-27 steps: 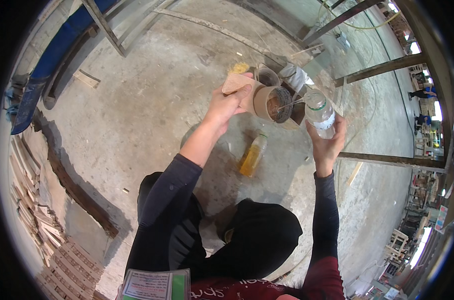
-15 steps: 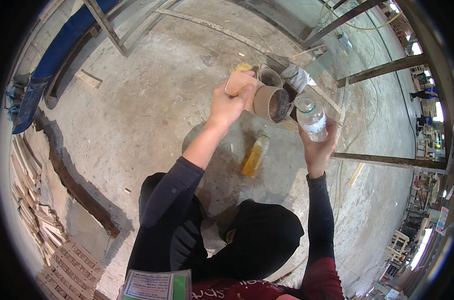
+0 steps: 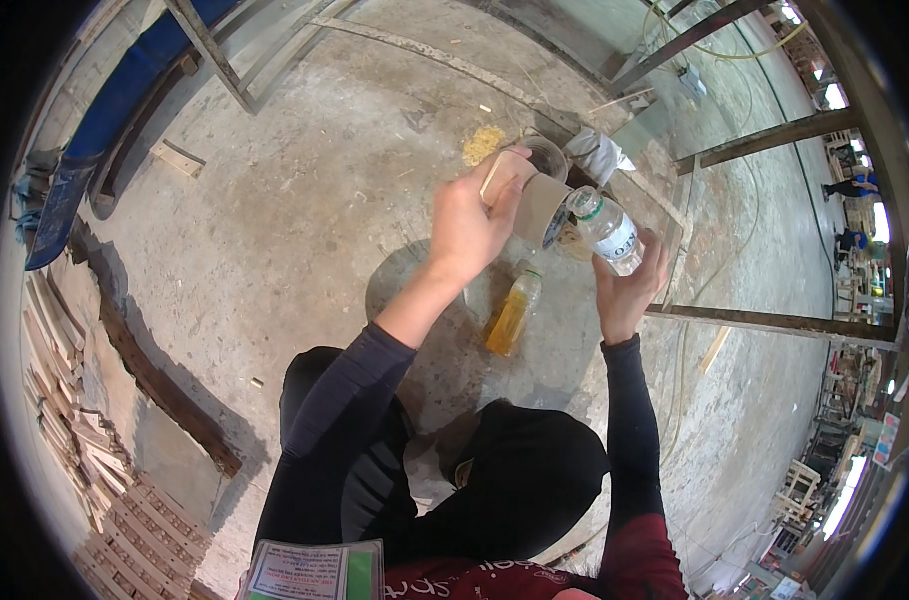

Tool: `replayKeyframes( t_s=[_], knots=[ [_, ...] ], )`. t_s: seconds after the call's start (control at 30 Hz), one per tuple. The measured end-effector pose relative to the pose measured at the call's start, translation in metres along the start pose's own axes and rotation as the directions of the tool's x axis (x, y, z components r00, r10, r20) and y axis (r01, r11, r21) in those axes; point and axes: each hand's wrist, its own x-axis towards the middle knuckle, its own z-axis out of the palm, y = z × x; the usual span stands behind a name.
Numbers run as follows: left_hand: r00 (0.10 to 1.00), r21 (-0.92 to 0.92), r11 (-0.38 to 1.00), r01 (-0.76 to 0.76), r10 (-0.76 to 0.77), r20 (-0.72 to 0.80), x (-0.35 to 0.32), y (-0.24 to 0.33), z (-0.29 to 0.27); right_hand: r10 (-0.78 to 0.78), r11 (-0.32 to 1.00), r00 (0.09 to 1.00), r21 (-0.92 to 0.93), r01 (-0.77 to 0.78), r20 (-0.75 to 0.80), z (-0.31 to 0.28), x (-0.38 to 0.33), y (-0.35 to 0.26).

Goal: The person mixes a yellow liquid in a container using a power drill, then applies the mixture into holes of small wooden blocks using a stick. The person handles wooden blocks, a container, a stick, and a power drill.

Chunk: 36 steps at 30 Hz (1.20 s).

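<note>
My left hand (image 3: 474, 220) grips the flat tan handle of a cylindrical beige cup (image 3: 541, 208). The cup is tipped, its dark opening facing right and mostly hidden. In my right hand (image 3: 631, 285) is a clear plastic bottle (image 3: 606, 232) with a white label and a green ring at its neck. It leans to the left, its uncapped mouth close to the cup's rim; whether they touch I cannot tell. Below the cup, a second clear bottle (image 3: 514, 315) holding yellow-orange liquid lies on the floor. Behind the cup sits a clear round container (image 3: 546, 157), partly covered.
A crumpled whitish bag (image 3: 596, 155) lies beyond the bottle. Yellow crumbs (image 3: 483, 145) are heaped on the concrete floor. A metal frame (image 3: 774, 320) stands at right, wooden strips (image 3: 59, 390) lie at left, and a blue curved piece (image 3: 104, 130) is at upper left.
My left hand has moved right and turned the cup, so its opening, visible before, is now mostly hidden. The bottle in my right hand has shifted left and leans more.
</note>
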Motion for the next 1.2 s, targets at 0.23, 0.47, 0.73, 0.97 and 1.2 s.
replayKeyframes(
  t_s=[0.23,0.47,0.73,0.97,1.2],
  knots=[
    [1.000,0.024,0.999,0.024,-0.024,0.009,-0.001,-0.004,0.002,-0.016,0.999,1.000,-0.043,0.015,-0.014,0.003,0.006,0.004],
    [1.000,0.020,1.000,0.005,-0.005,0.014,-0.003,-0.007,0.006,-0.002,0.996,0.999,-0.090,-0.002,-0.043,0.005,0.010,0.010],
    [0.996,-0.043,0.996,0.082,-0.083,-0.038,0.001,-0.007,0.004,-0.029,0.997,0.999,-0.068,0.027,-0.030,0.002,0.001,0.009],
    [0.999,-0.054,0.998,0.028,-0.030,-0.026,-0.001,-0.002,0.006,0.018,0.991,0.999,-0.132,-0.023,-0.040,0.006,0.003,0.010],
    [0.999,-0.014,1.000,-0.025,0.024,-0.022,-0.004,-0.001,0.006,0.001,0.985,0.998,-0.170,-0.012,-0.063,0.005,0.005,0.011]
  ],
)
